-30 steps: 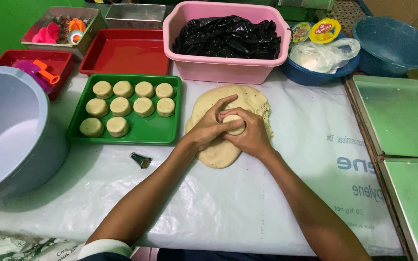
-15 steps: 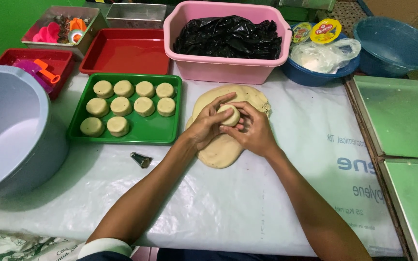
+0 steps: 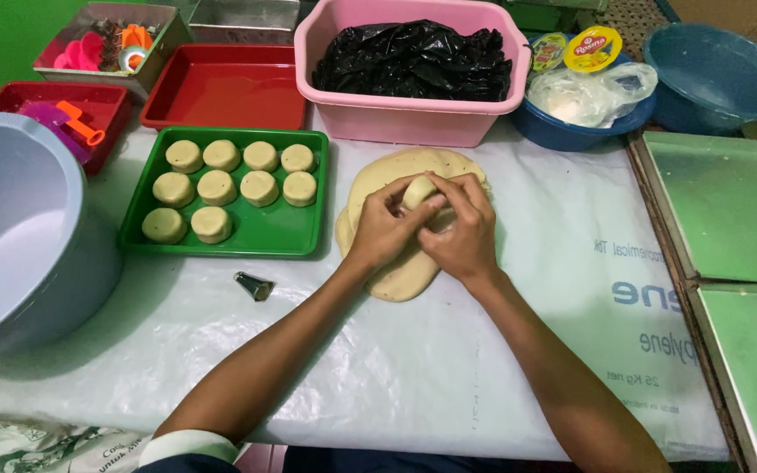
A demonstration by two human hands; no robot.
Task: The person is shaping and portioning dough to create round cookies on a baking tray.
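A flat sheet of pale dough [image 3: 396,175] lies on the white plastic-covered table. Above it, my left hand [image 3: 387,229] and my right hand [image 3: 464,235] meet, fingers pinched around a small lump of dough [image 3: 417,190]. To the left, a green tray [image 3: 265,232] holds several round dough pieces [image 3: 221,186] in rows. A small metal cone-shaped nozzle [image 3: 254,285] lies on the table below that tray, near my left forearm.
A large grey-blue basin [image 3: 19,228] stands at the left edge. Behind are a pink tub [image 3: 413,114] of black plastic, a red tray [image 3: 229,88], a box of coloured tools [image 3: 102,39], and blue bowls [image 3: 720,74]. Green metal trays [image 3: 729,201] sit at right.
Both hands have lifted slightly off the dough sheet and shifted toward its far end, turning the small lump between the fingers. Nothing else has moved.
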